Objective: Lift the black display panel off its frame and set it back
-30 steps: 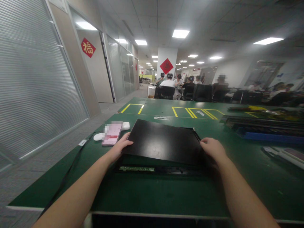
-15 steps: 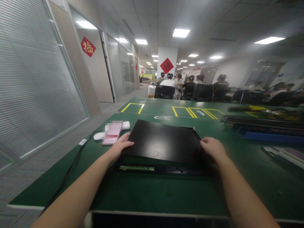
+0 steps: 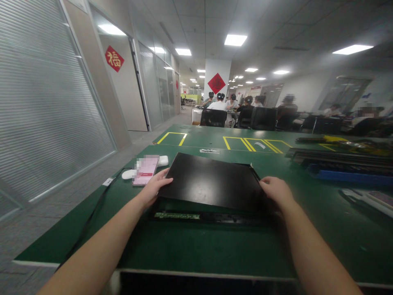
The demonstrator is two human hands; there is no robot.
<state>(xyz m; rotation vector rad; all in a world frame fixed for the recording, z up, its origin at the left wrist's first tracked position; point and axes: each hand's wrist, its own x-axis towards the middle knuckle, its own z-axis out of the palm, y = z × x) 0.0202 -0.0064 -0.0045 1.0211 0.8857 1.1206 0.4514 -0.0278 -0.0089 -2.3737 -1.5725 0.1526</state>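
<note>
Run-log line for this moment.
left hand: holds flat black rectangular panel | right hand: on its right edge | slim green circuit board: nearer person

A big office can be seen: bright lights (image 3: pixel 235 40) are set in the ceiling (image 3: pixel 260 20), black chairs (image 3: pixel 263 119) are used, and glass walls (image 3: pixel 155 86) are lined up.

L hand (image 3: pixel 156 185), R hand (image 3: pixel 277 191), blk panel (image 3: pixel 210 180) btwn
</note>
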